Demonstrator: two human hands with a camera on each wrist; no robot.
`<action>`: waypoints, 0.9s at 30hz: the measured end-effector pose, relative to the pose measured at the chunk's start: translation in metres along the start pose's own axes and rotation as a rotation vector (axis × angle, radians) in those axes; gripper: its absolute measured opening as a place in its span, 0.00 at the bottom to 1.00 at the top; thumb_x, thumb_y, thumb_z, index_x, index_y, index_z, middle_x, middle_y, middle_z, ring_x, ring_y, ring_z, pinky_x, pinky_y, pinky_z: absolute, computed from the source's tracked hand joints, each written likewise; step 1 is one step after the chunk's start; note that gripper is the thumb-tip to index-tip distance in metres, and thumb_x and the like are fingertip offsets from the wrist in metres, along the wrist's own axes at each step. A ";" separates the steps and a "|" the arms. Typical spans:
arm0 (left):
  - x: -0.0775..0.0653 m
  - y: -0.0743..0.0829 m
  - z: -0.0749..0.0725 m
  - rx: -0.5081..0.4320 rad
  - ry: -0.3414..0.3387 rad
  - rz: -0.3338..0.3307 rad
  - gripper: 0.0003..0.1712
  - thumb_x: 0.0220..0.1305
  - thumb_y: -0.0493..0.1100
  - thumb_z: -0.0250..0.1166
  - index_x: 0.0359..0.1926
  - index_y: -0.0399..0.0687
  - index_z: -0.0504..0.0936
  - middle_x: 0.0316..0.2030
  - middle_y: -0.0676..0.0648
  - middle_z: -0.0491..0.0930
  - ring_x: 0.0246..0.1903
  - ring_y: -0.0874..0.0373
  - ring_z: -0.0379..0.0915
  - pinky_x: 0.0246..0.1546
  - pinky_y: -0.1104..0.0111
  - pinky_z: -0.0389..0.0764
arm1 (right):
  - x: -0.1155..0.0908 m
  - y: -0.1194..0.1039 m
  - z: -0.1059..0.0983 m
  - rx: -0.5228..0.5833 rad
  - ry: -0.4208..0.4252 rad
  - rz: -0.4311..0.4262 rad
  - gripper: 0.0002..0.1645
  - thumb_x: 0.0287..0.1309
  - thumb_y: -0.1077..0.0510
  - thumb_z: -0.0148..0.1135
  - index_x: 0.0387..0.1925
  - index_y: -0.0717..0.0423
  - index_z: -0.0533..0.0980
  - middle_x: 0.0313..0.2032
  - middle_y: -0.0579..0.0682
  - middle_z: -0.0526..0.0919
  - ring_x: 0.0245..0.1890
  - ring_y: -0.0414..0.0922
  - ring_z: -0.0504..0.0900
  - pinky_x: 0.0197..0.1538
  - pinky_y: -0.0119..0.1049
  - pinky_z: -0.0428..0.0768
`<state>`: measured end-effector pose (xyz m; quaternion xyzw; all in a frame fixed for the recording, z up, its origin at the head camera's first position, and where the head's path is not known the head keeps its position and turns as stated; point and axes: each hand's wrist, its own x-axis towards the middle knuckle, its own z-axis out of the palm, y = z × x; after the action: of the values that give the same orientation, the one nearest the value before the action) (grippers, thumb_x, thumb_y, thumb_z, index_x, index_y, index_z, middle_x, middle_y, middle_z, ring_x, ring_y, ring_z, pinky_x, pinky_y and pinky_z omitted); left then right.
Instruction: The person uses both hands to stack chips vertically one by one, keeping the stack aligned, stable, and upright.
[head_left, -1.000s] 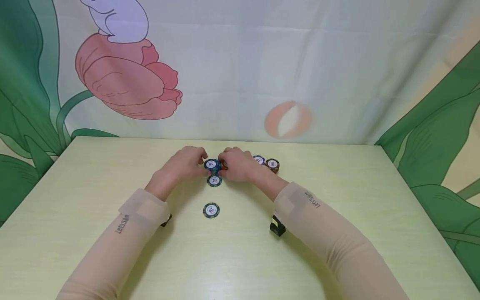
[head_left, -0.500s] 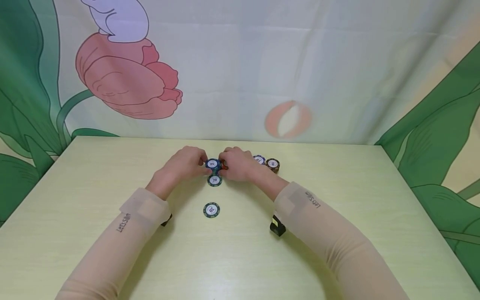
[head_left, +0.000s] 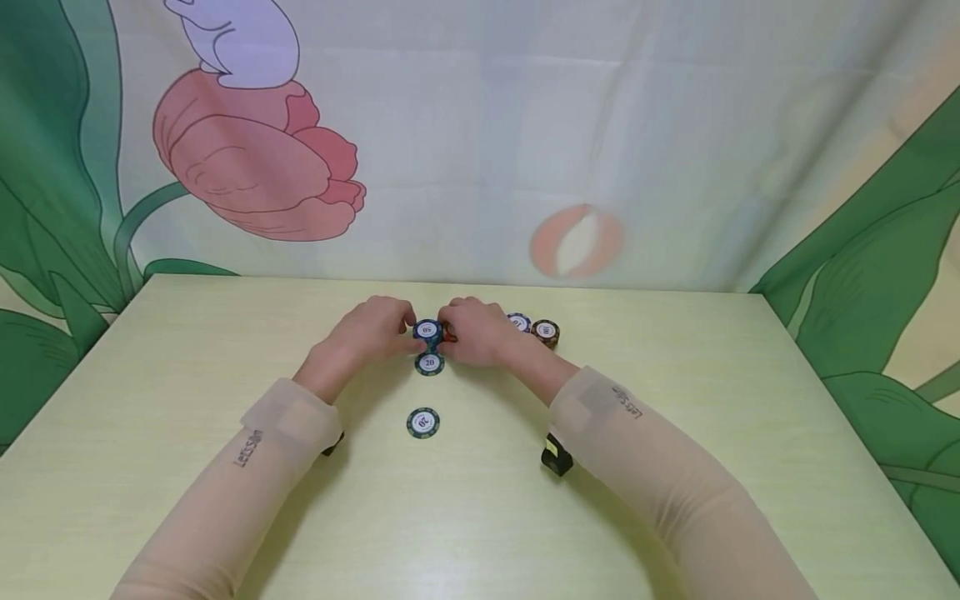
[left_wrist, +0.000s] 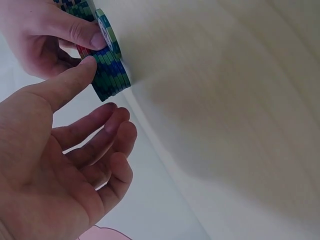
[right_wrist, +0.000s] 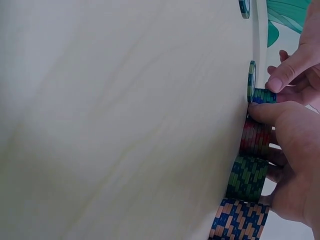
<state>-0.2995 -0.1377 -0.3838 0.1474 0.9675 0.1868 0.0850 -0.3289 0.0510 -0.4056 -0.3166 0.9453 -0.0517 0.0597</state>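
Near the table's far edge stands a short stack of blue-and-green poker chips point(head_left: 427, 331) topped by a chip marked 50. My left hand point(head_left: 367, 332) is round its left side, thumb tip on the chips point(left_wrist: 111, 75) and fingers bent beyond them in the left wrist view. From the right, my right hand point(head_left: 477, 332) has its thumb at the stack's near side. Its other fingers bend behind a red stack point(right_wrist: 256, 136) in the right wrist view; from the head this stack is mostly hidden. One chip marked 20 point(head_left: 430, 364) lies flat in front of the blue stack.
Another chip marked 20 point(head_left: 423, 423) lies nearer on the pale table point(head_left: 480, 517). Right of my right hand are a white-centred stack point(head_left: 518, 321) and a brown-edged stack point(head_left: 545, 332). A printed curtain point(head_left: 450, 150) hangs behind the far edge.
The blue-and-green stack has shifted slightly to the right, towards my right hand, with the left hand following. My right hand and the two 20 chips have hardly moved.
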 end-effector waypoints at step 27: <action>-0.042 0.032 0.004 0.078 -0.307 0.056 0.15 0.61 0.51 0.77 0.32 0.48 0.81 0.29 0.50 0.78 0.30 0.56 0.71 0.33 0.64 0.72 | -0.037 0.042 -0.026 0.094 -0.039 -0.029 0.37 0.58 0.48 0.74 0.63 0.62 0.74 0.57 0.56 0.78 0.58 0.51 0.76 0.61 0.45 0.73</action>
<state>-0.2513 -0.1213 -0.3709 0.2041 0.9453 0.1266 0.2208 -0.3285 0.1078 -0.3825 -0.3281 0.9357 -0.0908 0.0923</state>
